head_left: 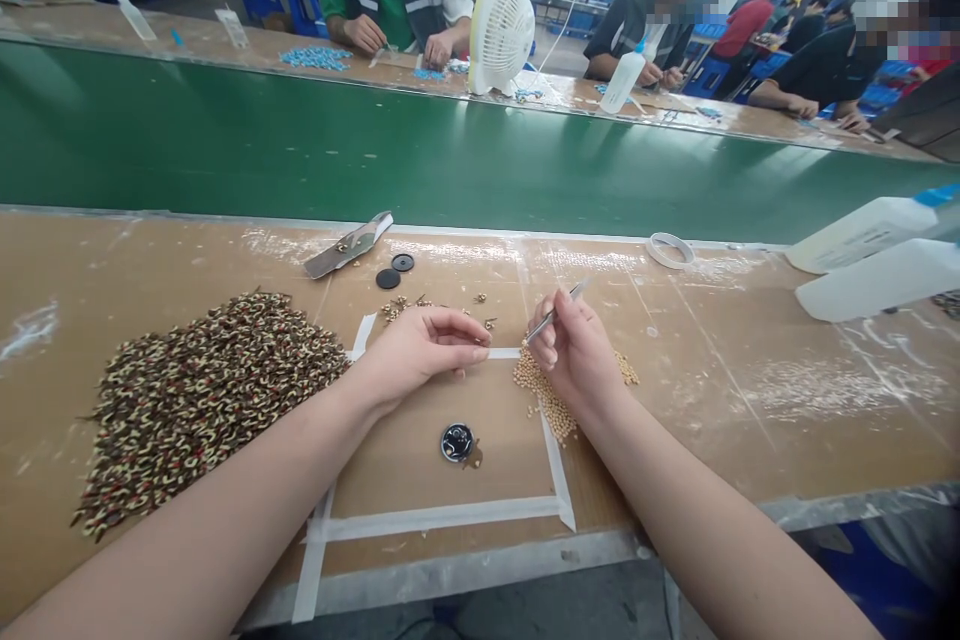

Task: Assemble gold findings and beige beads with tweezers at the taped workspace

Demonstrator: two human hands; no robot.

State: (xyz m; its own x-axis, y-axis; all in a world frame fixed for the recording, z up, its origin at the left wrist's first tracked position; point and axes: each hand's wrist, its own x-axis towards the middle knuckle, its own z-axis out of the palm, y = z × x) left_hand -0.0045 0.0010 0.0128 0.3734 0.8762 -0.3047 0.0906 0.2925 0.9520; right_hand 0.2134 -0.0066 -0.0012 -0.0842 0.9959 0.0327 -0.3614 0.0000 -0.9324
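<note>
My left hand (424,348) rests on the brown worktop with its fingers curled and the tips pinched together; what they hold is too small to name. My right hand (571,352) grips metal tweezers (559,310) that point up and to the right. It lies over a small heap of tan beads (546,398). A round black-and-silver part (457,442) sits inside a white tape rectangle (442,518) just below my hands. A large pile of brown, cream and red small parts (199,390) lies to the left.
A metal scoop (349,247), two black discs (395,270) and a tape roll (670,249) lie farther back. White plastic bottles (874,255) are at the right. A green conveyor belt (375,145) runs across; people work beyond it beside a white fan (501,25).
</note>
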